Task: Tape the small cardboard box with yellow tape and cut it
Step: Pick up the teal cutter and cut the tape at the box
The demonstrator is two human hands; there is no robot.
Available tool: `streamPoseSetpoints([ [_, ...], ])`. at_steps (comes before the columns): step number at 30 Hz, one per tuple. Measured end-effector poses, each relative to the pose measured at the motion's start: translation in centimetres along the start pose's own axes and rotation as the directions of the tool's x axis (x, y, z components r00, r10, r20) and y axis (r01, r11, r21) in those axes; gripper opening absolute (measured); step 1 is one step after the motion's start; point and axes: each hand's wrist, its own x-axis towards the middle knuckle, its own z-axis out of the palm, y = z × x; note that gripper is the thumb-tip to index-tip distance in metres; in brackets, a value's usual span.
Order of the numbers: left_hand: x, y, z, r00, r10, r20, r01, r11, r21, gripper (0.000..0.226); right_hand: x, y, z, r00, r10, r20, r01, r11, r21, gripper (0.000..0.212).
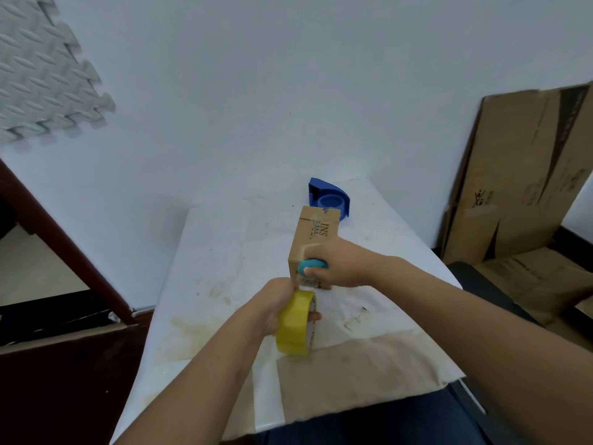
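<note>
A small cardboard box (pixel 316 234) with printed letters lies on the white table (pixel 224 252), its near end toward me. My left hand (pixel 276 303) grips a roll of yellow tape (pixel 296 322), fingers through its core, just in front of the box's near end. My right hand (pixel 333 264) rests against that near end and holds a small teal cutter (pixel 311 264). A short stretch of tape seems to run from the roll up to the box; the cutter's blade is hidden.
A blue tape dispenser (pixel 330 195) stands behind the box at the table's far edge. Brown paper (pixel 353 374) covers the near part of the table. Flattened cardboard boxes (pixel 519 175) lean against the wall at right. A dark wooden frame (pixel 64 245) is at left.
</note>
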Motion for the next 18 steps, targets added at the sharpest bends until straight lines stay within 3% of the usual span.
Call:
streamPoseSetpoints([
  [7, -0.4, 0.1, -0.5, 0.999, -0.032, -0.023, 0.032, 0.999, 0.019, 0.018, -0.2, -0.7, 0.3, 1.000, -0.015, -0.012, 0.014, 0.996, -0.090, 0.017],
  [18, -0.6, 0.1, -0.4, 1.000, -0.008, -0.026, 0.010, 0.998, 0.056, 0.023, 0.1, -1.3, 1.3, 1.000, -0.007, 0.004, 0.008, 0.960, -0.278, 0.028],
])
